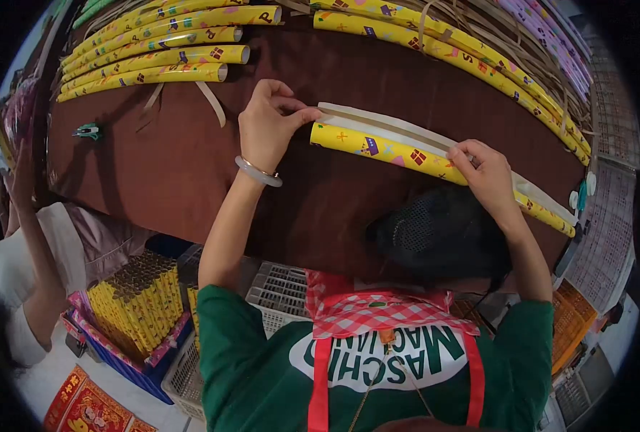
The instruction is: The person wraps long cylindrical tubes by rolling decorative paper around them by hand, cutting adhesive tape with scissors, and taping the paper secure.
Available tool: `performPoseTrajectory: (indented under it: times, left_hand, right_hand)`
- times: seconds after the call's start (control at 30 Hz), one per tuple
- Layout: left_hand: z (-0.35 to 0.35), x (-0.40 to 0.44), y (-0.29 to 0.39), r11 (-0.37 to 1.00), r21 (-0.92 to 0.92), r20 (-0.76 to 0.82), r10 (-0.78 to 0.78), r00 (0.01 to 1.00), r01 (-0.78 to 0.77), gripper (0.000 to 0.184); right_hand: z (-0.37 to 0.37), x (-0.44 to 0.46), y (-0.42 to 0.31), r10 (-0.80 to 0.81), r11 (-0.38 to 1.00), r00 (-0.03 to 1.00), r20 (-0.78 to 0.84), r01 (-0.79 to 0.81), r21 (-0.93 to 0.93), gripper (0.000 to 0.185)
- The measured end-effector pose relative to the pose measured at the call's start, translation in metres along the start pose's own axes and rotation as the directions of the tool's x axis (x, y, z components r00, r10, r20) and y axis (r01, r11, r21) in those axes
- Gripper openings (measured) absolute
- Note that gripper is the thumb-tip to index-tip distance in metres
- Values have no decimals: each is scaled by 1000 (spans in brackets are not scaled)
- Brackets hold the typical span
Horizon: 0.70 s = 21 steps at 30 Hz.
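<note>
A yellow patterned paper roll (385, 150) lies across the brown table, its white inner edge turned up along the far side with a tan strip (392, 124) on it. At the roll's left end my left hand (271, 119), with a bracelet on the wrist, pinches at the end of the strip; thumb and forefinger are together. Farther right, my right hand (482, 169) has its thumb and fingers closed on the roll's edge and the strip.
Yellow rolls (154, 54) lie at the back left, more (464, 61) at the back right with tan strips. A small green cutter (87, 131) is at the left. A black mesh item (435, 230) sits near me. Another person (53, 266) and a blue crate (129, 367) are at the lower left.
</note>
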<state>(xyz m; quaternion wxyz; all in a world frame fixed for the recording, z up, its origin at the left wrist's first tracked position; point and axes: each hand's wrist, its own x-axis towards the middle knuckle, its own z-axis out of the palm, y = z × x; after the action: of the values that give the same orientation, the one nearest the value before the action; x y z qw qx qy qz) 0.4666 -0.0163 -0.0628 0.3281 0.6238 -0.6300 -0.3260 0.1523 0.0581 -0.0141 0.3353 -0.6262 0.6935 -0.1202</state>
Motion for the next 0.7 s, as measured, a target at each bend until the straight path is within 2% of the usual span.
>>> performPoseTrajectory:
  times: [0.17, 0.23, 0.33, 0.47, 0.53, 0.7]
  left_hand:
    - [0, 3, -1, 999, 3, 4, -40, 999, 40, 48]
    - [-1, 5, 1, 993, 39, 45, -112, 993, 110, 50]
    - [1, 5, -3, 996, 31, 33, -80, 996, 79, 52]
    - [0, 7, 2, 991, 81, 43, -113, 993, 110, 53]
    - [-1, 9, 5, 976, 111, 86, -195, 977, 185, 52]
    - [-1, 9, 4, 986, 127, 76, -120, 990, 110, 52]
  right_hand:
    - [1, 2, 1, -2, 1000, 1000, -2, 2, -11, 26]
    - [1, 3, 1, -14, 1000, 1000, -4, 14, -21, 26]
    - [4, 2, 2, -33, 999, 999, -28, 32, -32, 25]
    - [5, 4, 4, -45, 999, 998, -53, 43, -25, 23]
    - [5, 4, 4, -44, 999, 998, -43, 43, -18, 23]
    - [3, 5, 0, -17, 1000, 1000, -6, 17, -21, 26]
